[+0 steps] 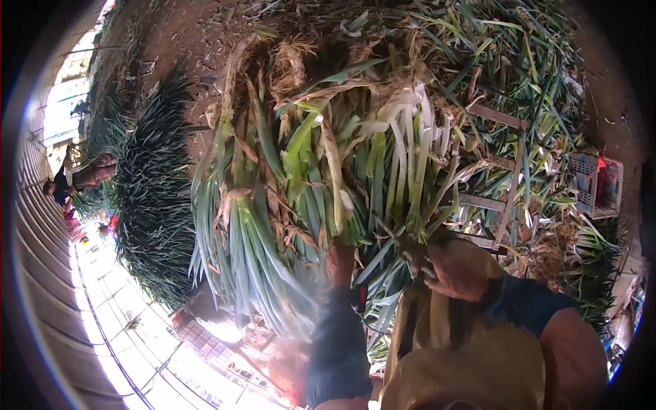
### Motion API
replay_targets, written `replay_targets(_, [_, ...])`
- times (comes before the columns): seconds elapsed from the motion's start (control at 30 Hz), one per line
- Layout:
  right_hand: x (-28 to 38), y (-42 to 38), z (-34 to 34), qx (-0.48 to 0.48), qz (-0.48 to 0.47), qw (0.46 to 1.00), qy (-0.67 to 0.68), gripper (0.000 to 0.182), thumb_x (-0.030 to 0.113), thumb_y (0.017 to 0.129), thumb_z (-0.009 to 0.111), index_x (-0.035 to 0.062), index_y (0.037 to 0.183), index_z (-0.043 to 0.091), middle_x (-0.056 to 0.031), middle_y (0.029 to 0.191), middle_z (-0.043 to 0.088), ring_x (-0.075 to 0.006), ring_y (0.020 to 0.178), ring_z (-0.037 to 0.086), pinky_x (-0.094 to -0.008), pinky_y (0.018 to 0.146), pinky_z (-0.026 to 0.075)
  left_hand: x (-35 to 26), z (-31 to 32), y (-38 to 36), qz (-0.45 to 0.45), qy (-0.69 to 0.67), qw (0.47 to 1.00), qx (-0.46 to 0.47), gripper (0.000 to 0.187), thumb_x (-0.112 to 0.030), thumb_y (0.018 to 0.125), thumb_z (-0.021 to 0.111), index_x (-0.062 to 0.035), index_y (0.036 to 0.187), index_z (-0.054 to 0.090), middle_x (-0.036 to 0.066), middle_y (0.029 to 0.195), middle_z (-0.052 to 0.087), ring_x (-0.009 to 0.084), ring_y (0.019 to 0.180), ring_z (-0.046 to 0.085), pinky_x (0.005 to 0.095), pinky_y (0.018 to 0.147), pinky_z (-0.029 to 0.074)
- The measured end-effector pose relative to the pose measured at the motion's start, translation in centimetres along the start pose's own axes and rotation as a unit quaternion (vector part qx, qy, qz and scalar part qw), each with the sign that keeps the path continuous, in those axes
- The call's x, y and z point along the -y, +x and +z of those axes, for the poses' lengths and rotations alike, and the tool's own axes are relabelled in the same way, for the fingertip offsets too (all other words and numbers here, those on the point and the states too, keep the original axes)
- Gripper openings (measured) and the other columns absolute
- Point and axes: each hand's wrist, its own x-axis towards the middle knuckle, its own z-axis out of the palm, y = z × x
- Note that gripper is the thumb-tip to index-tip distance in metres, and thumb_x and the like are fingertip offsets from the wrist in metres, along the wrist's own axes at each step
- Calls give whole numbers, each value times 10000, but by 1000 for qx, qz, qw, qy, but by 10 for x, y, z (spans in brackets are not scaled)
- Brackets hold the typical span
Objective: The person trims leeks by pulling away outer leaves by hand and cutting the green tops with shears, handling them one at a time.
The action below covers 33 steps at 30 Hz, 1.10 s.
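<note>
A large heap of green onions (294, 164), with white stems, roots and dry brown leaves, lies in front of me. My left hand (339, 263) reaches in among the leaves at the near side of the heap. Its fingers are hidden there, so I cannot see whether they grip a stalk. To its right, my right hand (458, 272) has its fingers curled at the lower end of a bunch of pale-stemmed green onions (410, 150), whose leaves hang below the fingers. Both forearms wear dark blue sleeves.
Slatted rails (509, 164) stand to the right of the heap. Loose onions and trimmed leaves (506, 48) cover the ground beyond. A plastic crate (596, 184) sits at far right. A tall green onion pile (154, 191) and people (68, 188) are on the left.
</note>
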Motion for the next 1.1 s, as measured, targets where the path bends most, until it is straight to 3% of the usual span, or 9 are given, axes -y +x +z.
replay_targets(0.13, [39, -12, -5, 75, -13, 997, -17, 678, 268, 769, 643, -30, 1265, 290, -217, 688, 548, -326, 573, 575, -426, 473, 425, -50, -25, -27, -74, -6, 997, 29, 422, -278, 727, 562, -50, 1072, 481, 265, 909, 605, 435, 894, 574, 499, 745, 442])
replay_targets(0.27, [45, -2, 8, 32, -18, 998, -45, 672, 248, 756, 636, -71, 1239, 295, -245, 822, 550, -352, 657, 588, -430, 546, 459, -55, -32, -43, 40, -93, 995, 25, 438, -254, 700, 550, -14, 1055, 460, 266, 873, 611, 442, 877, 576, 503, 751, 448])
replay_targets(0.4, [51, 10, 7, -13, -11, 999, -36, 670, 225, 725, 653, -96, 1208, 317, -268, 898, 536, -377, 735, 585, -430, 599, 472, -28, -26, -47, 29, -116, 989, 90, 484, -249, 677, 579, 0, 1070, 443, 275, 871, 607, 443, 878, 572, 490, 756, 449])
replay_targets(0.5, [48, 32, 26, -130, -85, 981, -112, 664, 201, 709, 662, -93, 1193, 315, -265, 889, 540, -393, 727, 581, -443, 587, 468, -12, -26, -68, 87, -204, 974, 48, 425, -226, 688, 610, 8, 1017, 478, 193, 795, 600, 352, 744, 586, 431, 652, 450])
replay_targets(0.63, [52, 67, 26, -79, -18, 994, -77, 638, 193, 712, 653, -97, 1170, 319, -277, 895, 528, -378, 697, 584, -442, 556, 465, 19, -33, -58, 179, -281, 942, 30, 317, -197, 750, 611, -2, 980, 512, 103, 727, 585, 221, 632, 591, 329, 532, 452])
replay_targets(0.7, [69, 58, 20, -58, -1, 995, -77, 622, 191, 715, 651, -95, 1161, 326, -287, 911, 519, -370, 684, 585, -438, 538, 463, 20, -56, -51, 75, -457, 874, 148, 211, -189, 824, 569, -20, 944, 530, 46, 686, 554, 146, 579, 572, 254, 485, 451])
replay_targets(0.8, [92, 8, 25, -49, -32, 997, -55, 617, 202, 723, 642, -81, 1172, 327, -299, 945, 508, -389, 691, 582, -462, 568, 462, 18, -76, -60, 70, -602, 770, 197, 191, -202, 854, 543, -24, 922, 537, 36, 671, 541, 139, 549, 557, 254, 467, 452])
replay_targets(0.9, [94, -25, 35, -67, -139, 979, -135, 655, 243, 734, 637, -64, 1210, 308, -298, 968, 504, -423, 695, 571, -499, 601, 452, 28, -61, -49, 80, -625, 749, 204, 208, -223, 876, 520, -24, 933, 544, 29, 715, 551, 128, 595, 548, 244, 514, 447])
replay_targets(1.1, [124, -29, 31, 42, 18, 995, -83, 678, 310, 763, 602, -56, 1256, 314, -287, 857, 549, -425, 649, 573, -497, 586, 463, 34, -60, -45, 84, -686, 694, 204, 359, -310, 900, 477, 1, 1075, 526, 54, 802, 572, 150, 659, 565, 260, 585, 474])
